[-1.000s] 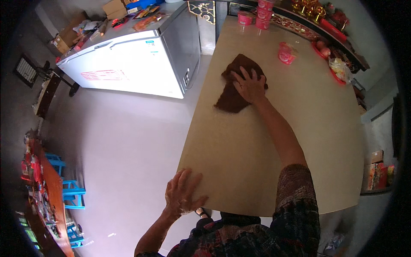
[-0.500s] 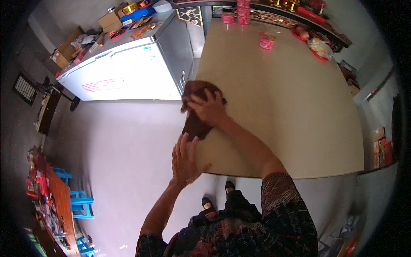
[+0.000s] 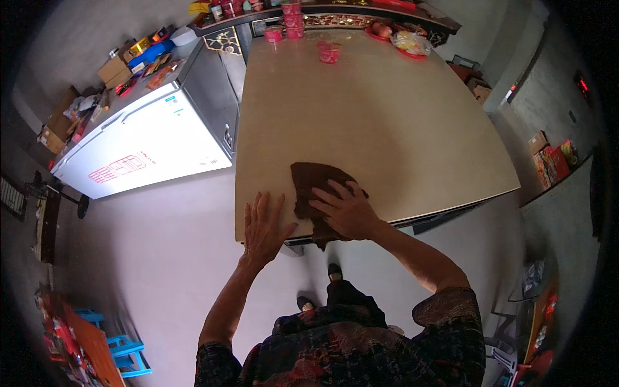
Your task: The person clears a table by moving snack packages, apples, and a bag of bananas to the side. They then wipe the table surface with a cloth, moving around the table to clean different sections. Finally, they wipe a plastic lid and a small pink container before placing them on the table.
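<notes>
A dark brown cloth (image 3: 317, 180) lies on the beige tabletop (image 3: 400, 135) near its front edge, and one end of it hangs over that edge. Pressed flat on the cloth is my right hand (image 3: 348, 211), its fingers stretched out and spread; nothing is gripped in it. To the left of the cloth, my left hand (image 3: 263, 229) rests palm down at the table's front left corner, fingers apart and holding nothing. What lies beneath both palms is hidden.
Pink-red tubs (image 3: 294, 22) stand at the table's far end, with another tub (image 3: 329, 54) nearer. A red plate (image 3: 412, 54) carries a bagged item at the far right. Beyond the left edge is a white chest freezer (image 3: 148, 138). Blue stools (image 3: 126, 351) stand lower left.
My right hand and the cloth have moved from the table's left edge to its front edge. My left hand now lies on the front left corner. The whole view has shifted.
</notes>
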Tool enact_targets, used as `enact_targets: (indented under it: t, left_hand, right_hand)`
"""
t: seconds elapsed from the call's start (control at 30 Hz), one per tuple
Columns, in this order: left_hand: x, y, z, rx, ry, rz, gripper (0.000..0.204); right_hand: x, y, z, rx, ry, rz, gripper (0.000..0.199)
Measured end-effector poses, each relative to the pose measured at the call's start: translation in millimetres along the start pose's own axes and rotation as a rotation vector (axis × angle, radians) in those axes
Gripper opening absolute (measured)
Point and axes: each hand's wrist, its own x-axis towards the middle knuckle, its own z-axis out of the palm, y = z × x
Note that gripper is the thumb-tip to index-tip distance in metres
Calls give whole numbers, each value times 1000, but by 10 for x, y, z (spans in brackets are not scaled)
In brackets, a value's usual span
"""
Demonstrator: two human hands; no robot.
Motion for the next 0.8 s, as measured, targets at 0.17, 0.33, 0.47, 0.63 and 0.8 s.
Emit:
enact_targets:
  t: [0.17, 0.33, 0.47, 0.63, 0.8]
  left_hand:
    - [127, 39, 28, 15, -83, 4, 65]
    - [159, 72, -48, 31, -127, 20, 61]
    - [172, 60, -94, 54, -159, 0, 64]
    - [206, 83, -107, 59, -183, -51, 67]
    - [235, 89, -108, 82, -232, -82, 69]
  right_hand:
    - [196, 492, 168, -38, 32, 65, 49]
    - [551, 1327, 420, -91, 66, 172, 46]
    - [970, 2042, 619, -135, 30, 279, 45]
    - [1384, 2917, 799, -201, -46, 487, 47]
    - [1787, 3520, 880, -207, -77, 802, 51]
